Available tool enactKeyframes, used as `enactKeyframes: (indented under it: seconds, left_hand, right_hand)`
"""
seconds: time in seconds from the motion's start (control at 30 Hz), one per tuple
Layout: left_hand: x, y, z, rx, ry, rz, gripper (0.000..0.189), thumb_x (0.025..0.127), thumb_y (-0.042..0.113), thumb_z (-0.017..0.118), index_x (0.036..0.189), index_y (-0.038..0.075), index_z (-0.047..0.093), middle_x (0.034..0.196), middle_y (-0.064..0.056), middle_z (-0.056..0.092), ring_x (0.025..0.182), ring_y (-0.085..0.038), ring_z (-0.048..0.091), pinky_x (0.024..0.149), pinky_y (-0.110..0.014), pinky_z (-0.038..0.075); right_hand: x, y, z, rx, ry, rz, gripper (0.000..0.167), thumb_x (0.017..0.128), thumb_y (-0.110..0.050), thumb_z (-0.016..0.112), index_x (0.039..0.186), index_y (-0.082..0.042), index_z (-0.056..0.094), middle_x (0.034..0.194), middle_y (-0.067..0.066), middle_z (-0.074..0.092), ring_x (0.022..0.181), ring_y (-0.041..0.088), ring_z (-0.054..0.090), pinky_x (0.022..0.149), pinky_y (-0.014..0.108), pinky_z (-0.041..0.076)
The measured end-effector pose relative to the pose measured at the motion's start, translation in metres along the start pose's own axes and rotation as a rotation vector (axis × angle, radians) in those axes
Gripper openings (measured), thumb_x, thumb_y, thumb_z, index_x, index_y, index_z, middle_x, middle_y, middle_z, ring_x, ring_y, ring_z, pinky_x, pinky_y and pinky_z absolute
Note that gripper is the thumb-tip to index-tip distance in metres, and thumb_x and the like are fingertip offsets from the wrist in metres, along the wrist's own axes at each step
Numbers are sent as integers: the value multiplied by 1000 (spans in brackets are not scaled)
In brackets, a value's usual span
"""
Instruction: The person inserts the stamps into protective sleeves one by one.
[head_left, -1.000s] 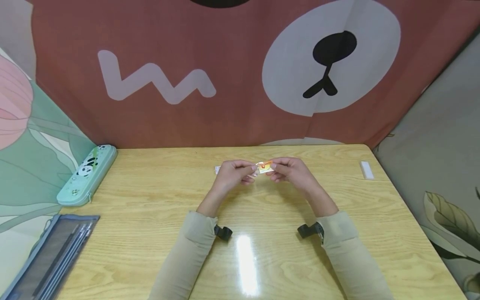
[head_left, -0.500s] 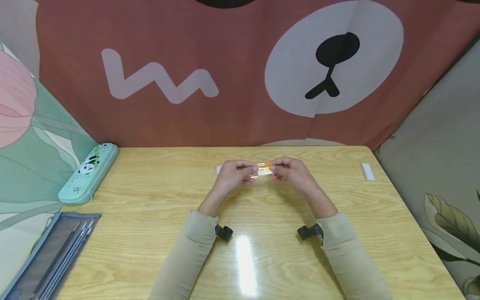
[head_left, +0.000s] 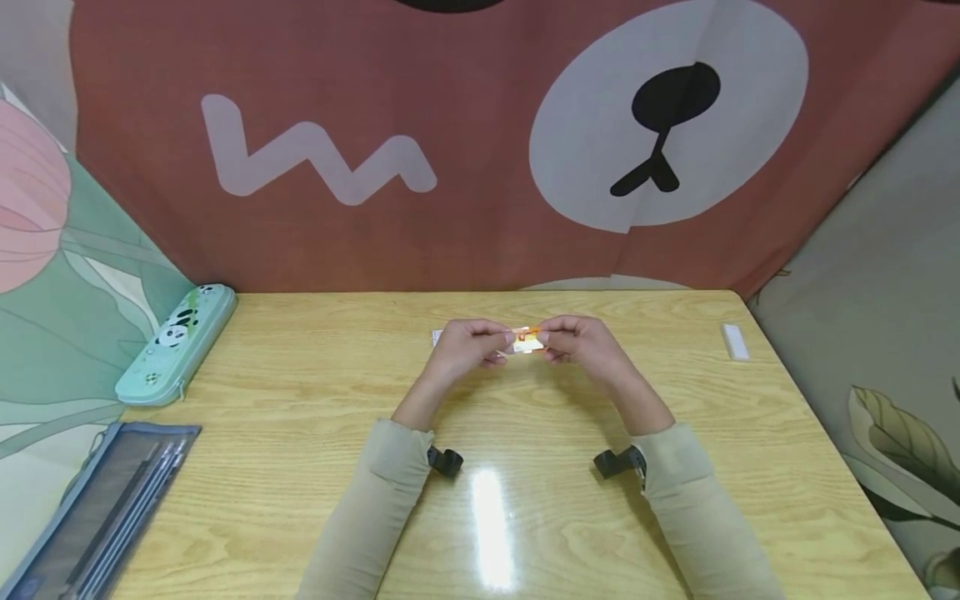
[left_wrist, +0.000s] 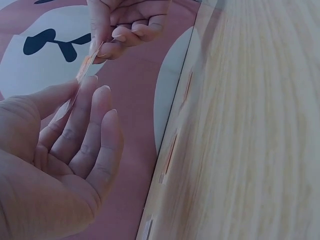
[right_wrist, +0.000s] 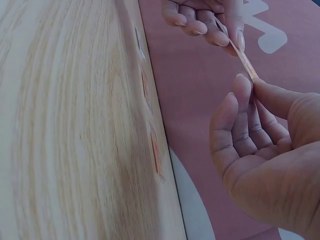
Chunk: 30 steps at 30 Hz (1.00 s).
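A small flat packet [head_left: 528,339], orange and white with a shiny clear edge, is held up between both hands over the back of the table. My left hand [head_left: 463,348] pinches its left end between thumb and forefinger. At the other end, my right hand [head_left: 588,343] pinches it the same way. Seen edge-on in the left wrist view, the packet [left_wrist: 84,69] is thin, and the other left fingers are loosely curled beneath. Below the hands, thin flat pieces with orange [right_wrist: 156,152] and white [right_wrist: 139,42] lie in a row near the table's far edge.
A mint panda pencil case [head_left: 176,344] lies at the back left of the wooden table [head_left: 300,467]. In front of it is a blue-edged mesh pouch [head_left: 127,508] with long thin items. A white block [head_left: 735,342] lies at the right. Printed cloth [head_left: 480,242] hangs behind.
Both hands stay almost in place, still pinching the packet. Its printed face has tilted slightly and now catches more light, and the right fingers have shifted a little along its end.
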<state>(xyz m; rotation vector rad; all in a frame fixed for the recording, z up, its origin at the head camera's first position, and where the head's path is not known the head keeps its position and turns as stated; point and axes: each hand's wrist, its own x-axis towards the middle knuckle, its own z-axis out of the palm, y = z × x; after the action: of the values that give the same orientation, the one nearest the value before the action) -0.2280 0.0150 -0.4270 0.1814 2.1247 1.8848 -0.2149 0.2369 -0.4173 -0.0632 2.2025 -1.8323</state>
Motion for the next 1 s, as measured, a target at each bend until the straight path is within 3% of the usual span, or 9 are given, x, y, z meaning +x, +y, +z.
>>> enactKeyframes:
  seconds: [0.33,0.5,0.8,1.0]
  left_hand:
    - [1,2,2,-22,-3,-12,22,93,18,74,108,2,77,88,-9,77,69,-11,71,77,-39,66]
    - [0,4,3,-49,-5,-23,23,93,16,74,110,0,77,87,-8,76,69,-11,71,83,-45,65]
    - [-1,4,2,-16,3,-13,22,94,18,73,108,0,77,100,-16,78,69,-10,73,83,-48,65]
    - [-1,2,2,-14,-2,-19,21,93,18,74,106,1,78,105,-15,78,70,-11,74,82,-45,65]
  right_hand:
    - [0,2,1,0,-8,-4,29,101,-15,62,119,7,62,90,-3,68,80,15,66,80,31,62]
    - [1,2,1,8,-18,-3,28,101,-16,62,119,6,62,90,-4,68,80,16,66,79,31,62]
    - [-1,1,2,-6,-23,-2,28,102,-16,62,119,6,63,90,-3,68,81,18,67,80,33,62]
    - [-1,0,5,-9,-23,-4,26,101,-15,62,117,6,63,90,-1,68,80,16,67,81,35,63]
